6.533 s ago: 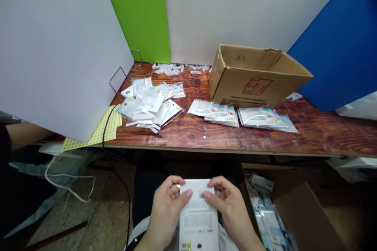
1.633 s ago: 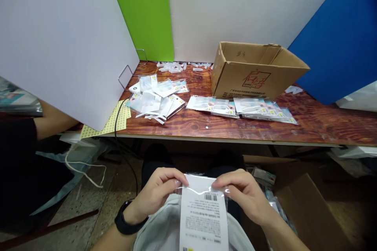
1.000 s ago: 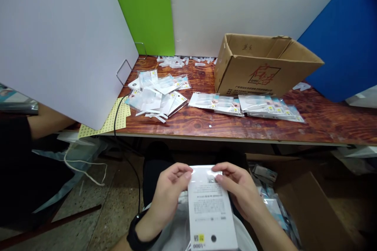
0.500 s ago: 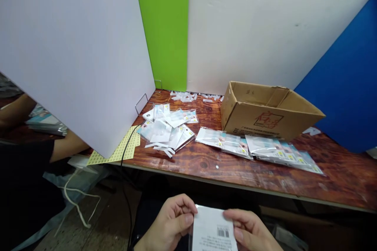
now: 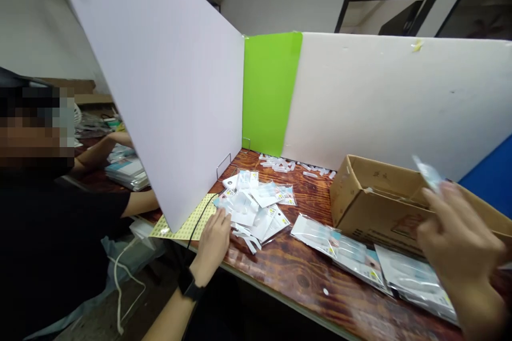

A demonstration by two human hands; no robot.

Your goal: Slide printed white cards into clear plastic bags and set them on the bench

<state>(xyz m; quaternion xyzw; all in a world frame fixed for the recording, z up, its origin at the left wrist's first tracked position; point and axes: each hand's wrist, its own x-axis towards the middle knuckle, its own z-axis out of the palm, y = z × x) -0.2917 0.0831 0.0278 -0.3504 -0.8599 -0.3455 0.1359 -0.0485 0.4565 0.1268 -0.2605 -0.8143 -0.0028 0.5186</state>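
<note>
At the left edge of a loose pile of clear-bagged cards (image 5: 260, 205), my left hand (image 5: 216, 237) touches the pile with its fingertips, fingers apart. My right hand (image 5: 460, 245) is raised in front of the open cardboard box (image 5: 384, 218). It is blurred, with its fingers closed on a clear packet (image 5: 428, 171) that sticks up over the box. Two overlapping rows of packets (image 5: 340, 256) lie along the front of the box, the right one partly behind my right forearm. White paper strips (image 5: 248, 240) lie at the near side of the pile.
Yellow sticker sheets (image 5: 182, 226) and a black cable lie at the table's left end. Small white pieces (image 5: 280, 164) lie along the back panel (image 5: 380, 96). Left of the tall white panel (image 5: 188, 85) sits a person in black (image 5: 52, 240), arms on the table.
My hands have parted from the packet they held below the table edge. My left went to the pile, my right up to the box with a packet. The view has tilted up and left.
</note>
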